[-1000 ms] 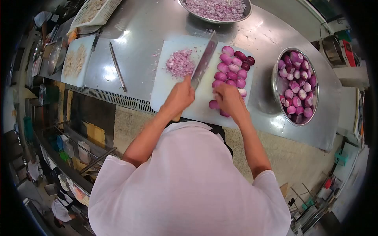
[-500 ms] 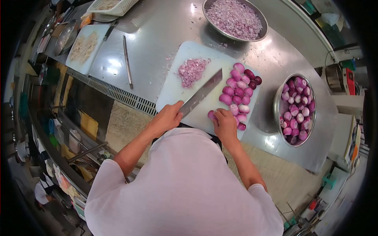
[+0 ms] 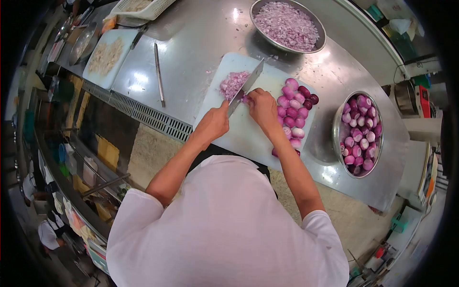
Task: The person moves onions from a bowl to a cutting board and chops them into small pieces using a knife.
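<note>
My left hand [image 3: 213,125] is closed around the handle of a broad-bladed kitchen knife [image 3: 249,80]. Its blade stands over the white cutting board [image 3: 229,136], beside a pile of chopped red onion [image 3: 232,83]. Just right of the blade, my right hand [image 3: 263,109] has its fingers bent and pinched on a small red onion [image 3: 245,99], mostly covered by the fingertips. Peeled whole red onions [image 3: 292,111] lie grouped along the board's right side, a few partly behind my right forearm.
A metal bowl [image 3: 334,129] of whole onions stands at the right. Another bowl [image 3: 324,40] at the back holds chopped onion. To the left lie a thin metal rod [image 3: 158,75] and a second cutting board [image 3: 119,71] with pale pieces. A white basket [image 3: 160,8] sits behind.
My right hand has carried an onion from beside the whole ones up and left to the blade. The knife has moved up and left, and its blade now stands more upright beside the chopped pile.
</note>
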`<state>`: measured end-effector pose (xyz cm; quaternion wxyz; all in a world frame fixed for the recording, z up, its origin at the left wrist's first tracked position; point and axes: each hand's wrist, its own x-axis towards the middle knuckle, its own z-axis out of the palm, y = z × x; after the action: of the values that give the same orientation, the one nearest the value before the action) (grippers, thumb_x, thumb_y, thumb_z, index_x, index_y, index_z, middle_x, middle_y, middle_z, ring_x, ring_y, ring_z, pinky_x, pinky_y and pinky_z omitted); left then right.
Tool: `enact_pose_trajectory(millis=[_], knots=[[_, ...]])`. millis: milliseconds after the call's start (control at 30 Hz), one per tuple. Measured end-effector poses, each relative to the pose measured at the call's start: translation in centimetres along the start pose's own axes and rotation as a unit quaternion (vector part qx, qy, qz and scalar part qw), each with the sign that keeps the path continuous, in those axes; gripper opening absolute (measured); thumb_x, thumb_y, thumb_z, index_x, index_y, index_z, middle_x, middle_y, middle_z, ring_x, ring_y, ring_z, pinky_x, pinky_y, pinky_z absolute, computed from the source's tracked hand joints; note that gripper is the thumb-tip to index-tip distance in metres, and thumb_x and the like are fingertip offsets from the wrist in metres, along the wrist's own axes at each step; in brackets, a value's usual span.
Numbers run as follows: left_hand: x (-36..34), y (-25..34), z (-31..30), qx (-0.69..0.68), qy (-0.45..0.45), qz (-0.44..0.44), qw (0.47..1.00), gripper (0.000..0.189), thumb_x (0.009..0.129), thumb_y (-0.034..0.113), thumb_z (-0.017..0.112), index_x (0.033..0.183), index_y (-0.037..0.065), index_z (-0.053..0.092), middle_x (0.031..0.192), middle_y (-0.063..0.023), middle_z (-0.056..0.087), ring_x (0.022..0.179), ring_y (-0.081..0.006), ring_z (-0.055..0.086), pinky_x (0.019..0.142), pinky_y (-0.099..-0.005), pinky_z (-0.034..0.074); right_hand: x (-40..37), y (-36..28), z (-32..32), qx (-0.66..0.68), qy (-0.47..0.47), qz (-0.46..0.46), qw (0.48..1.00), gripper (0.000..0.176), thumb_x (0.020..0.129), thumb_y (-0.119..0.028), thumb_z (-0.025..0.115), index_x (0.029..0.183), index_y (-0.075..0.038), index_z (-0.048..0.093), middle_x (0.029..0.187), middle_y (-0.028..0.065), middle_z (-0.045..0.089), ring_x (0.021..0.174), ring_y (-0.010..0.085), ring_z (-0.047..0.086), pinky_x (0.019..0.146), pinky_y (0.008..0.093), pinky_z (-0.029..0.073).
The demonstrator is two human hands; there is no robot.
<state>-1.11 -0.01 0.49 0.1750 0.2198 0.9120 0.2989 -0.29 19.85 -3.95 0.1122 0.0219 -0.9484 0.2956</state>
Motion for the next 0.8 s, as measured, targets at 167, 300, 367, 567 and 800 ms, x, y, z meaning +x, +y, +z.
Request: enact_pose_trajectory(millis=[167,300,367,567,800], knots=[[-0.4,0.7,-1.0,0.01,-0.027,-0.031,0.999,0.035,0.088,0.005,0.053,0.121,-0.005,0.046,0.075,-0.0287,0.062,0.077,-0.0492,0.061,0.067,-0.0537,0.046,1.0,0.1,-0.2,-0.028,-0.025,-0.022,0.999,0.012,0.079,-0.001,0.061,0.09,-0.003,0.065,0.092,0.014,0.062,0.085,0.0365,0.06,0.074,0.0466,0.051],[-0.4,0.3,-0.5,-0.007,-0.033,-0.023,0.999,0.038,0.088,0.005,0.053,0.123,-0.007,0.045,0.077,-0.0306,0.062,0.078,-0.0494,0.061,0.068,-0.0541,0.047,0.7,0.0,0.0,-0.032,-0.04,-0.015,0.999,0.014,0.077,0.002,0.059,0.089,-0.003,0.063,0.092,0.0143,0.061,0.085,0.0371,0.059,0.073,0.0473,0.051],[-0.5,0.9,-0.8,-0.025,-0.033,-0.024,0.999,0.038,0.088,0.005,0.053,0.123,-0.007,0.044,0.077,-0.0315,0.062,0.078,-0.0494,0.061,0.068,-0.0542,0.047,0.5,0.4,-0.3,-0.026,-0.032,-0.013,0.999,0.015,0.076,0.002,0.058,0.089,-0.003,0.063,0.092,0.0145,0.061,0.084,0.0372,0.059,0.073,0.0475,0.051],[1.0,0.6,-0.2,-0.031,-0.045,-0.02,0.998,0.032,0.088,0.008,0.055,0.115,-0.007,0.045,0.077,-0.0302,0.062,0.079,-0.0494,0.061,0.069,-0.0539,0.047,0.5,0.5,0.2,-0.036,-0.012,-0.02,0.999,0.015,0.076,0.003,0.057,0.089,-0.003,0.063,0.092,0.0146,0.06,0.085,0.037,0.059,0.072,0.047,0.051],[1.4,0.4,1.5,-0.02,-0.041,-0.035,0.998,0.027,0.09,0.007,0.053,0.113,-0.005,0.046,0.074,-0.0298,0.061,0.076,-0.0483,0.061,0.067,-0.0529,0.047,-0.2,0.4,0.5,-0.019,-0.016,-0.012,1.0,0.014,0.079,0.0,0.06,0.092,-0.004,0.064,0.092,0.0138,0.061,0.085,0.036,0.059,0.073,0.0459,0.051]])
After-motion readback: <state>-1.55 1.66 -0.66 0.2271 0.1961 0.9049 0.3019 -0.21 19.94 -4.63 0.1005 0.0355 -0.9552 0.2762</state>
